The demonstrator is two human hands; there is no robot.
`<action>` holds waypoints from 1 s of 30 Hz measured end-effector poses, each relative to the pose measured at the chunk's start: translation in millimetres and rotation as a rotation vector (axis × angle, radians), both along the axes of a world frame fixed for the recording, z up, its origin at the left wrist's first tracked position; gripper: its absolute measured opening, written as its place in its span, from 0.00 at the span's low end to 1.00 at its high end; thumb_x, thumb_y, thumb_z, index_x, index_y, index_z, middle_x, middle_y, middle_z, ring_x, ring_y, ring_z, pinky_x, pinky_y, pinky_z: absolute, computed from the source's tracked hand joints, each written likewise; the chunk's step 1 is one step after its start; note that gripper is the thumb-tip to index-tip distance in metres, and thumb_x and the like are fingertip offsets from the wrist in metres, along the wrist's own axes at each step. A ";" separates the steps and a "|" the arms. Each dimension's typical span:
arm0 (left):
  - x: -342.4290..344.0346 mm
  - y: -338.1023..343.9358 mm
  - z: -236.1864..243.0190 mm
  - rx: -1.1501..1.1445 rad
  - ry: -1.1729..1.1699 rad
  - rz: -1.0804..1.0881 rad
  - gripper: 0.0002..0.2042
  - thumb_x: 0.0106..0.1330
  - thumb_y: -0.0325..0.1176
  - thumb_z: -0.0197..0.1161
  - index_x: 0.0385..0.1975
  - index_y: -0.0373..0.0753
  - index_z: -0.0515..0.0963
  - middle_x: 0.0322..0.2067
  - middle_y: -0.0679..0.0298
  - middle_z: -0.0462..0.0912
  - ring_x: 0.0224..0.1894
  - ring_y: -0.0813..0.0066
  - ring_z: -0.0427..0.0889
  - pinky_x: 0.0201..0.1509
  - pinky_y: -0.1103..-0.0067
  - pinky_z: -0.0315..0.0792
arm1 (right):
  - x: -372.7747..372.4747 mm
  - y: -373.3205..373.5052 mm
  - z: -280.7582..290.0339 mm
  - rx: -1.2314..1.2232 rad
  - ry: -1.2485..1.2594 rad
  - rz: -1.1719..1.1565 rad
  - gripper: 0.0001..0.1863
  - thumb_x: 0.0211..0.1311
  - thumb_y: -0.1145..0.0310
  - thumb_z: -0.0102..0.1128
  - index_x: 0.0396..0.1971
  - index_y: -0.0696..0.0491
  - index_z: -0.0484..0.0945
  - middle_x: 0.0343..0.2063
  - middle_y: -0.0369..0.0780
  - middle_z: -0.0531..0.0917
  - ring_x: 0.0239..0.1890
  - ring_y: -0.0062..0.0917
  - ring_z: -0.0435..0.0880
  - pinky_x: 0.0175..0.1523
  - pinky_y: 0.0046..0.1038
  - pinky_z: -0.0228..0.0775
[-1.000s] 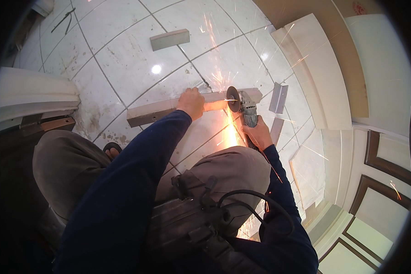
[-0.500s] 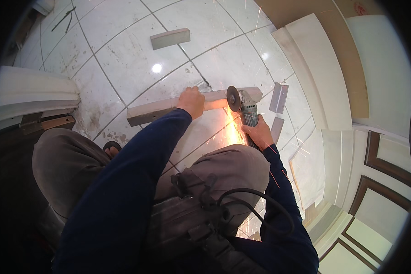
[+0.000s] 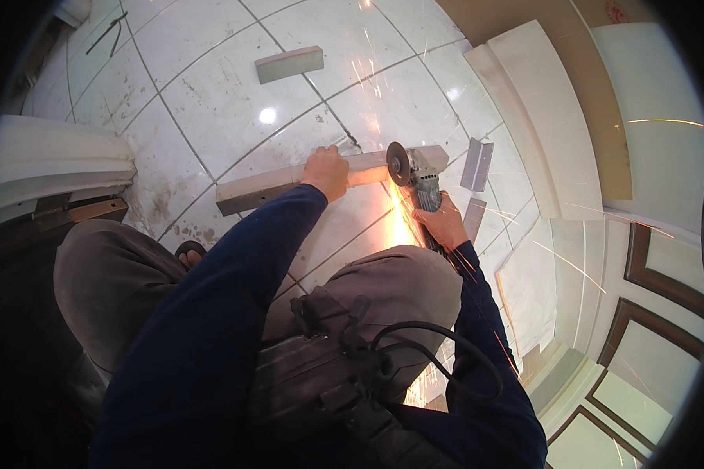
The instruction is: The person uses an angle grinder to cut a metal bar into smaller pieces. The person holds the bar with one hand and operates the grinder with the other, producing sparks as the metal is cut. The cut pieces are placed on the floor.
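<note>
A long grey metal bar [image 3: 262, 187], square in section, lies across the tiles in front of my knees. My left hand [image 3: 326, 173] is closed over its middle and presses it down. In my right hand [image 3: 443, 223] is an angle grinder [image 3: 425, 184], gripped round its body. The grinder's dark disc [image 3: 398, 163] meets the bar to the right of my left hand. Bright orange sparks [image 3: 401, 223] pour from the contact toward my right knee, and some fly up and away. The bar's near side glows orange beside the disc.
A short grey metal piece [image 3: 290, 64] lies farther off on the tiled floor. Right of the bar are an angle-shaped metal offcut [image 3: 476, 164] and another small piece [image 3: 473, 216]. Pale boards [image 3: 546, 117] lean along the right. A white moulded base [image 3: 59, 160] stands at left.
Sparks now scatter farther, upward past the bar and to the right across the boards. Both hands, the grinder and the bar stay nearly in place.
</note>
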State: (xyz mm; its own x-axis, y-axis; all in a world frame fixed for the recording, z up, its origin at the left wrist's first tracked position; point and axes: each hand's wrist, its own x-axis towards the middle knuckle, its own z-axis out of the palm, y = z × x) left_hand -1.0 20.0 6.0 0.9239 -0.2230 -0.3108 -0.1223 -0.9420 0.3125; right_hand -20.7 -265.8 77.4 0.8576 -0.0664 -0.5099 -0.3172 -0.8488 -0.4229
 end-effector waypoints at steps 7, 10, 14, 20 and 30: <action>0.3 -0.8 2.7 -0.002 0.013 0.005 0.15 0.61 0.41 0.75 0.42 0.37 0.89 0.49 0.52 0.82 0.53 0.54 0.82 0.52 0.64 0.83 | 13.1 -1.2 -7.9 -0.074 0.012 0.052 0.37 0.48 0.54 0.74 0.54 0.65 0.74 0.44 0.56 0.88 0.44 0.45 0.89 0.51 0.38 0.80; 1.0 -0.6 1.3 0.000 0.001 -0.010 0.15 0.61 0.40 0.75 0.41 0.38 0.89 0.48 0.52 0.82 0.52 0.54 0.83 0.51 0.65 0.83 | 15.8 2.1 -3.8 -0.039 0.027 0.041 0.37 0.49 0.55 0.74 0.54 0.65 0.74 0.44 0.55 0.88 0.43 0.43 0.89 0.50 0.36 0.80; 0.3 6.6 -0.9 0.029 0.031 -0.037 0.22 0.62 0.44 0.74 0.45 0.30 0.85 0.47 0.52 0.82 0.51 0.54 0.84 0.48 0.66 0.83 | 14.0 17.5 4.1 0.072 0.044 -0.047 0.36 0.47 0.55 0.74 0.53 0.62 0.76 0.44 0.54 0.88 0.47 0.44 0.90 0.52 0.37 0.80; 3.9 -2.3 6.5 0.024 0.021 -0.054 0.21 0.62 0.44 0.74 0.45 0.31 0.85 0.47 0.53 0.82 0.51 0.55 0.84 0.48 0.66 0.83 | 18.6 -13.0 -24.0 0.004 -0.061 0.102 0.37 0.47 0.54 0.74 0.54 0.63 0.76 0.43 0.52 0.88 0.47 0.41 0.89 0.53 0.36 0.80; 2.9 -0.5 5.2 0.026 0.013 -0.037 0.22 0.62 0.46 0.74 0.45 0.31 0.85 0.48 0.53 0.82 0.51 0.56 0.84 0.48 0.67 0.84 | 4.0 -2.3 -3.8 -0.024 -0.014 0.029 0.38 0.49 0.53 0.73 0.55 0.65 0.75 0.43 0.56 0.88 0.46 0.45 0.90 0.53 0.37 0.80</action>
State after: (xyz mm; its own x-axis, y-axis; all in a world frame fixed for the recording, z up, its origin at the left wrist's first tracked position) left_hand 1.9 19.5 11.2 0.9110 -0.2488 -0.3289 -0.1534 -0.9447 0.2897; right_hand -16.6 -268.1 73.7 0.8666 -0.0532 -0.4961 -0.2862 -0.8675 -0.4069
